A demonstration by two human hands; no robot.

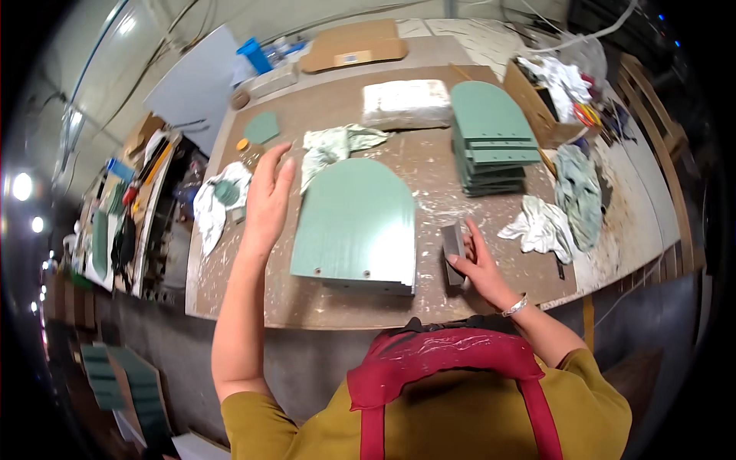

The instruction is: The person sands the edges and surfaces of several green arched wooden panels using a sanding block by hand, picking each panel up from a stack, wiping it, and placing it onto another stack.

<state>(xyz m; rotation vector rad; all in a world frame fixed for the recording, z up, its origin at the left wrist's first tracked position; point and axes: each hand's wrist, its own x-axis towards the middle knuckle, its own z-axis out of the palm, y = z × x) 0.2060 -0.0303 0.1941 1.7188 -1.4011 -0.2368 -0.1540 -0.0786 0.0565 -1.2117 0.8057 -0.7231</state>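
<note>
In the head view, the big green board [353,218] lies in the middle of the frame; your right hand [481,264], right of it, pinches a grey block [453,251] between thumb and fingers; your left hand [268,201] is loose and holds nothing, left of the board; it seems best to keep the block flat, press lightly near the rim and steady the board with your left hand; mind the table [307,313] edge just below and the cloth [337,146] above; the strip right of the board gives you room, short of the green stack [493,123] at upper right.

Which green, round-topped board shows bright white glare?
The green arched board between left hand and right hand; the stacked green boards at right show none.
</note>
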